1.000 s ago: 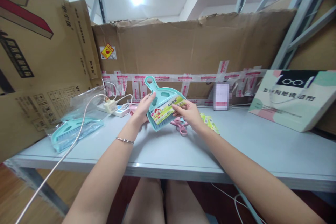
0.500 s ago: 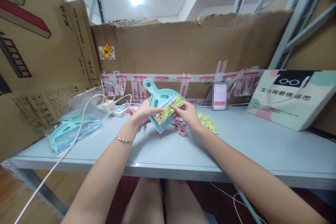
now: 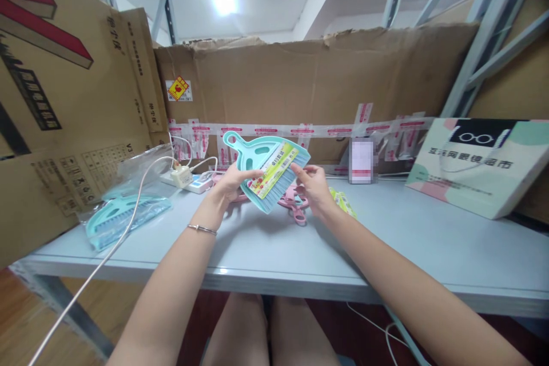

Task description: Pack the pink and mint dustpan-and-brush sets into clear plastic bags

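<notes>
A teal dustpan (image 3: pixel 245 151) is held above the desk (image 3: pixel 407 240) at the centre of the frame, tilted, with its looped handle pointed to the upper left. A brush (image 3: pixel 278 194) is seated in its front, bristles toward the lower right. A yellow-green label (image 3: pixel 274 174) is laid across the two.

The dustpan is gripped at its left edge by the left hand (image 3: pixel 234 180), the thumb being pressed over the front near the label's lower left end. A bracelet (image 3: pixel 202 230) is worn on the left wrist. The right hand (image 3: pixel 315 189) is placed at the right edge of the bristles, fingers bent and drawn close together; whether the bristles are pinched or merely touched cannot be told.

Behind and below the dustpan, a pink item (image 3: pixel 299 214) with a looped end is partly hidden. Green labels (image 3: pixel 342 201) are noted just right of the right hand.

A second, bagged dustpan (image 3: pixel 120 214) is found at the left of the frame, crossed by a white cable (image 3: pixel 128 223). A power strip (image 3: pixel 199 184) is sited left of centre. A phone (image 3: pixel 361 163), its screen blurred, is propped right of centre. A box (image 3: pixel 467 171) printed with glasses is stood at the right.
</notes>
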{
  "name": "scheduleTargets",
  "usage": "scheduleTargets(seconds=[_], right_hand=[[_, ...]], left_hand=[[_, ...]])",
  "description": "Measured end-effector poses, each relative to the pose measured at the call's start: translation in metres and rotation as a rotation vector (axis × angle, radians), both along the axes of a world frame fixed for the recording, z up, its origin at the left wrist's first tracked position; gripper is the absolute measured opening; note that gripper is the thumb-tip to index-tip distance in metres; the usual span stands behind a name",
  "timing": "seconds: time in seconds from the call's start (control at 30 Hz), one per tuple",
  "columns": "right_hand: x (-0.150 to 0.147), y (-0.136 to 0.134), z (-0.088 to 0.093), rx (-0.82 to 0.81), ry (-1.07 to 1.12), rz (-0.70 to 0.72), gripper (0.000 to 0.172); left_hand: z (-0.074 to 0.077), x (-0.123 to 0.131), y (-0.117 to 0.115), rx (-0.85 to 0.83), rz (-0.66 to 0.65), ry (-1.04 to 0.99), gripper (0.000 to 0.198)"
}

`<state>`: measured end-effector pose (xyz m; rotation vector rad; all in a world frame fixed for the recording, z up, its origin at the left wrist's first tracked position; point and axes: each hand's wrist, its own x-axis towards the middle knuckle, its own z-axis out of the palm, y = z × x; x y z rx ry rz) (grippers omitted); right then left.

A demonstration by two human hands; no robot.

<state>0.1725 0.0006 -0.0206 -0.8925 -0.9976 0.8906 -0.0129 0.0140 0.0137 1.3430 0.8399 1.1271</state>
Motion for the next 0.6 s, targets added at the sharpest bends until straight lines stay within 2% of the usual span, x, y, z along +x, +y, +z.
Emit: scheduleTargets(seconds=[0.07, 0.17, 0.27, 0.33, 0.4, 0.47, 0.53, 0.6], right_hand=[[-0.007, -0.002, -0.002, -0.095, 0.105, 0.216, 0.05], [-0.017, -0.006, -0.004, -0.176, 0.167, 0.401, 0.042], [-0.021, -0.009, -0.007, -0.201, 0.199, 0.398, 0.035], [-0.021, -0.008, -0.008, -0.185, 0.214, 0.383, 0.032], [-0.019, -0.007, -0.009, -0.165, 0.234, 0.369, 0.032], [-0.017, -0.005, -0.009, -0.161, 0.259, 0.353, 0.032], [-0.016, -0.004, -0.009, -0.181, 0.259, 0.337, 0.031], [-0.014, -0.004, -0.008, -0.203, 0.251, 0.327, 0.03]], left_hand=[[0.0, 0.001, 0.0, -0.006, -0.029, -0.01, 0.054], [-0.001, 0.004, -0.001, 0.021, -0.079, -0.019, 0.053], [-0.004, 0.009, -0.003, 0.056, -0.117, -0.004, 0.054], [-0.005, 0.011, -0.001, 0.086, -0.093, 0.038, 0.054], [-0.004, 0.009, 0.004, 0.167, 0.026, 0.087, 0.055], [0.001, -0.002, 0.013, 0.287, 0.231, 0.113, 0.055], [0.013, -0.024, 0.024, 0.406, 0.486, 0.122, 0.051], [0.029, -0.059, 0.033, 0.523, 0.758, 0.162, 0.039]])
